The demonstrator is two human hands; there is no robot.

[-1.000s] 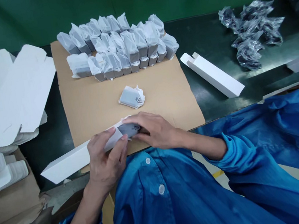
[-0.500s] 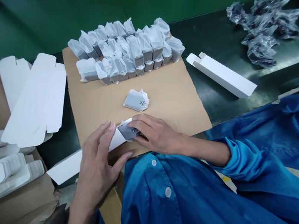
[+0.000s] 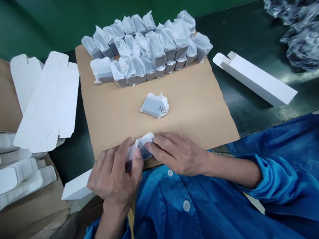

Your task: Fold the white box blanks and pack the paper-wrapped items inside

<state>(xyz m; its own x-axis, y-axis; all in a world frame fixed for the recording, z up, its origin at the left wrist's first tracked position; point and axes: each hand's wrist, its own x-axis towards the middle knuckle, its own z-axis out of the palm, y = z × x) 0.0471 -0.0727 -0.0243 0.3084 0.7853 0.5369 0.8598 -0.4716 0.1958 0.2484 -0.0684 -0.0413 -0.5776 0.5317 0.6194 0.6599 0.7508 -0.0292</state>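
Note:
A long white carton (image 3: pixel 78 185) lies slantwise along the cardboard's near edge. My left hand (image 3: pixel 114 176) is wrapped round it, with the thumb near the carton's right end. At that end is a grey block in thin white wrapping (image 3: pixel 145 140), partly hidden by my fingers; how far it sits inside the carton I cannot tell. My right hand (image 3: pixel 179 152) is closed on the block's right side with bent fingers. Just beyond the hands, a similar wrapped grey block (image 3: pixel 155 105) with a dark printed mark lies alone on the cardboard sheet (image 3: pixel 111 118).
Several wrapped blocks (image 3: pixel 143 52) stand in rows at the back. To the right lie another white carton (image 3: pixel 256 77), with its flap end open, and crumpled clear plastic (image 3: pixel 302 30). Flat carton blanks (image 3: pixel 47 104) lie on the left, above stacked blanks (image 3: pixel 6 174) in a cardboard box.
My left hand has closed round the carton, its thumb now near the block. My right hand stays at the block. The view has shifted slightly.

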